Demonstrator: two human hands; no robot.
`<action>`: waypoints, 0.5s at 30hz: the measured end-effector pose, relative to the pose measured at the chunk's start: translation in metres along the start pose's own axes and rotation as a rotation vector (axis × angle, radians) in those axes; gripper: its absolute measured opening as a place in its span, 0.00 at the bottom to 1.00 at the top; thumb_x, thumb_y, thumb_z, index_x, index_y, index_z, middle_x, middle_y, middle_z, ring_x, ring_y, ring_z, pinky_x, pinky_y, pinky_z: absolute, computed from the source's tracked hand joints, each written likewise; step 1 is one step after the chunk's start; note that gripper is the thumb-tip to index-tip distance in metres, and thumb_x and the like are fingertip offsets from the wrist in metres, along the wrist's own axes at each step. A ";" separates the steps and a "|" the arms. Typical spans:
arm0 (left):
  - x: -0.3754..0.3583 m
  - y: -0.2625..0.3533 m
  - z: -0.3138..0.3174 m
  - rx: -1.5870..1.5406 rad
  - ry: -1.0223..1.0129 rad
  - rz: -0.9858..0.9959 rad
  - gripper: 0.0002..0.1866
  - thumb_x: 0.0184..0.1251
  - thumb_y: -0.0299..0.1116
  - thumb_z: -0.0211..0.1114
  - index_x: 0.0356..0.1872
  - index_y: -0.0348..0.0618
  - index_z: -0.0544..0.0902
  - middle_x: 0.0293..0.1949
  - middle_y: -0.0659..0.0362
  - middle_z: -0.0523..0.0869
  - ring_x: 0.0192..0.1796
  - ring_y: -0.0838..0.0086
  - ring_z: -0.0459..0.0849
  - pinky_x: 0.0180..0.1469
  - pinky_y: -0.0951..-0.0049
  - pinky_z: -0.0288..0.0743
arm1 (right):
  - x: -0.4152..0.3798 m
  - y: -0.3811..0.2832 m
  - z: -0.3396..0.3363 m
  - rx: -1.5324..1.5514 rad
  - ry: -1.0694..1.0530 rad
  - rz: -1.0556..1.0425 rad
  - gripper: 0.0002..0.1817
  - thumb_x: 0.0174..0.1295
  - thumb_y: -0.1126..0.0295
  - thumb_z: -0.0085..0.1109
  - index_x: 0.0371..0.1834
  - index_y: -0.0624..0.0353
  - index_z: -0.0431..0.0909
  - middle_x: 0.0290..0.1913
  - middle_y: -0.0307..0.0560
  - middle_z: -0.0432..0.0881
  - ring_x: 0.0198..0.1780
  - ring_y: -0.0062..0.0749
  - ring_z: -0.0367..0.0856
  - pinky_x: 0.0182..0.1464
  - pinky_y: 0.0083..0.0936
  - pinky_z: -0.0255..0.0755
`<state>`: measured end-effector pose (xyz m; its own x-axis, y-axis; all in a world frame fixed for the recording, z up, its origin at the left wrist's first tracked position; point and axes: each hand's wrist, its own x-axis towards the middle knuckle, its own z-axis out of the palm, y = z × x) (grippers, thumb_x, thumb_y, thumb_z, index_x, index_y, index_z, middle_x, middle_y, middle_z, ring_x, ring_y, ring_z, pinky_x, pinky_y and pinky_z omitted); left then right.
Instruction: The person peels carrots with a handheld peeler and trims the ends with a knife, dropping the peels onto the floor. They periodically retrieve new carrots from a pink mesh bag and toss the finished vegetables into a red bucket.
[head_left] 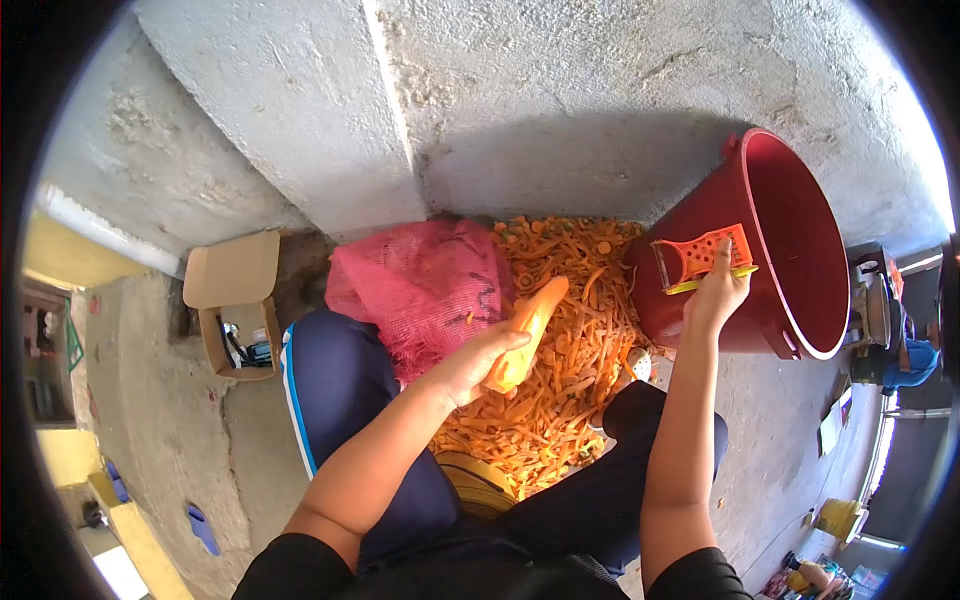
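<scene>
My left hand (475,362) is closed around a peeled carrot (535,325), held slanting above a heap of orange carrot peelings (570,400) on the floor. Off to the right, my right hand (718,290) grips an orange peeler (708,252) with a wide, hole-dotted handle and a yellow edge. The peeler is in front of the side of a large red bucket (690,215) and apart from the carrot. Beside the heap, to its left, lies a pink mesh sack (420,285); what it holds is mostly hidden.
An opened cardboard box (240,340) with small items stands left of my knee. Behind the heap rises a rough concrete wall (560,90). A blue slipper (202,528) lies on the floor at left. Far right, a person in blue (910,362) is partly visible near a yellow container (838,519).
</scene>
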<state>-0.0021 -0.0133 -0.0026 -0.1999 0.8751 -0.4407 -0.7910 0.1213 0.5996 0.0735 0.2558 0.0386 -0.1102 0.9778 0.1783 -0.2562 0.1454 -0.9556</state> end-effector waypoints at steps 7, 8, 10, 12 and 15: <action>0.008 -0.002 -0.011 0.129 0.238 0.180 0.28 0.54 0.43 0.59 0.54 0.40 0.65 0.46 0.57 0.74 0.47 0.75 0.73 0.49 0.76 0.66 | -0.062 -0.015 0.027 -0.092 -0.371 0.097 0.06 0.56 0.69 0.55 0.30 0.58 0.70 0.23 0.31 0.70 0.23 0.13 0.66 0.23 0.13 0.61; 0.008 0.000 -0.012 -0.019 0.229 0.154 0.28 0.57 0.46 0.56 0.55 0.41 0.65 0.47 0.58 0.74 0.48 0.75 0.72 0.50 0.75 0.66 | -0.068 -0.009 0.027 -0.088 -0.440 0.139 0.06 0.56 0.68 0.55 0.31 0.58 0.71 0.23 0.32 0.71 0.24 0.14 0.66 0.25 0.13 0.62; 0.009 0.000 -0.016 -0.117 0.199 0.101 0.25 0.63 0.52 0.46 0.54 0.46 0.66 0.47 0.63 0.75 0.48 0.77 0.72 0.50 0.72 0.66 | -0.084 -0.001 0.030 -0.058 -0.564 0.198 0.08 0.56 0.68 0.55 0.35 0.60 0.72 0.27 0.35 0.74 0.25 0.17 0.69 0.29 0.16 0.65; 0.003 0.005 -0.009 -0.127 0.184 0.074 0.22 0.64 0.50 0.44 0.52 0.48 0.69 0.43 0.63 0.77 0.43 0.76 0.75 0.41 0.72 0.71 | -0.102 -0.007 0.034 -0.085 -0.682 0.236 0.09 0.57 0.69 0.54 0.38 0.61 0.71 0.30 0.37 0.76 0.28 0.18 0.72 0.32 0.17 0.68; 0.006 0.007 -0.005 -0.134 0.195 0.067 0.20 0.65 0.49 0.42 0.50 0.49 0.70 0.42 0.63 0.78 0.39 0.77 0.77 0.35 0.71 0.75 | -0.121 -0.016 0.039 -0.069 -0.789 0.352 0.10 0.57 0.70 0.54 0.39 0.63 0.70 0.32 0.39 0.76 0.30 0.17 0.73 0.33 0.16 0.69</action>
<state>-0.0112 -0.0096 -0.0046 -0.3523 0.7703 -0.5316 -0.8392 -0.0086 0.5437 0.0536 0.1296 0.0414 -0.8125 0.5812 -0.0444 -0.0259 -0.1121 -0.9934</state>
